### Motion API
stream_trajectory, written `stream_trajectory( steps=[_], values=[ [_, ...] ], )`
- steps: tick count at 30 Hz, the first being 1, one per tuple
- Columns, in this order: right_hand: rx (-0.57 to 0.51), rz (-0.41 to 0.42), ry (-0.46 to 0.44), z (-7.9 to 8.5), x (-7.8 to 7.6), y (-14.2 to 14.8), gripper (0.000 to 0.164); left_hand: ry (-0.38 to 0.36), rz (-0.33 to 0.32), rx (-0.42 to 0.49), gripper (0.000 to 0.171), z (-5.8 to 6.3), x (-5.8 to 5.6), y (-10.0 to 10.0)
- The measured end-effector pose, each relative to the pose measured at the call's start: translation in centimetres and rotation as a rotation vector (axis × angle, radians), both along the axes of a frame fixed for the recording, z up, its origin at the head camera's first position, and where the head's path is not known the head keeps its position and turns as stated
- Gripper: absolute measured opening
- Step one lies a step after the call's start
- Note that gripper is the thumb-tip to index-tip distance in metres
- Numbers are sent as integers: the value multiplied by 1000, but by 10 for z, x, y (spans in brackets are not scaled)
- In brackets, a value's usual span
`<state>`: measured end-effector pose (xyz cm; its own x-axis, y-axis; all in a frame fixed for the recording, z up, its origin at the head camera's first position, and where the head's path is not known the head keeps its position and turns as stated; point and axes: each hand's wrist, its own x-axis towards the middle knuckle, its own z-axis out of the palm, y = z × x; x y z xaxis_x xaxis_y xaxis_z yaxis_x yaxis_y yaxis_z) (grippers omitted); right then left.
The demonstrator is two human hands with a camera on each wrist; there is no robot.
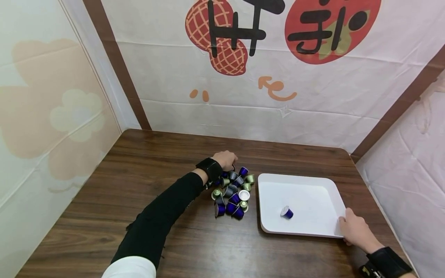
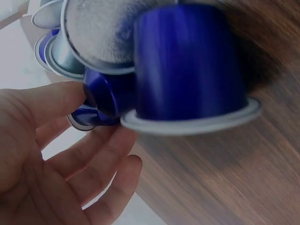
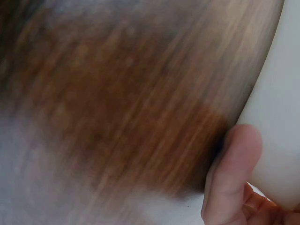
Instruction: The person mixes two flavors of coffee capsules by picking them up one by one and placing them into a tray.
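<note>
Left hand [image 1: 225, 160] at coffee capsules [image 1: 231, 191], finger closure indeterminable; pinch one squarely. Right fingers [image 1: 342, 223] clamp white tray [image 1: 307, 201]: brace it.

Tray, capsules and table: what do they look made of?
Tray: probably plastic, smooth white, with rounded moulded corners. Capsules: likely aluminium, given the metallic sheen on their blue walls. Table: wood or wood-look laminate, brown, streaky grain, soft shine.

Dressed in black and white

A broad black left wrist strap [image 1: 209, 168]. Behind it, a close-fitting black sleeve [image 1: 163, 216]; farther from it, white sleeve fabric [image 1: 130, 267]. Well apart from it, a black right wrist strap [image 1: 389, 261] with a small dark unit [image 1: 371, 271] bearing yellowish marks.
</note>
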<state>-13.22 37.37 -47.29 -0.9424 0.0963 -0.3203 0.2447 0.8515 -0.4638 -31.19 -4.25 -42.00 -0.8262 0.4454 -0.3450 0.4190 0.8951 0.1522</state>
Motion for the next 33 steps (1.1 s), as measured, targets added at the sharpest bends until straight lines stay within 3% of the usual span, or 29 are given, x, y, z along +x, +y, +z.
stream_trajectory(
  steps=[5, 9, 12, 19, 24, 33],
  values=[
    [5, 3, 4, 1, 0, -2, 26, -16, 32, 50, 17, -2, -3, -8],
    [9, -1, -3, 2, 0, -3, 27, -30, 76, 158, 26, -1, -3, -16],
    [12, -6, -15, 3, 0, -4, 30, -24, 93, 239, 23, 2, -1, -21],
    [9, 3, -19, 4, 1, -4, 33, 40, 44, 281, 11, 16, 6, -28],
    [4, 7, -7, 4, 1, -3, 32, 30, 13, 308, 9, 25, 15, -26],
    [12, -2, -19, 2, 2, -3, 32, 41, -47, 320, 7, 30, 34, -12]
  ],
)
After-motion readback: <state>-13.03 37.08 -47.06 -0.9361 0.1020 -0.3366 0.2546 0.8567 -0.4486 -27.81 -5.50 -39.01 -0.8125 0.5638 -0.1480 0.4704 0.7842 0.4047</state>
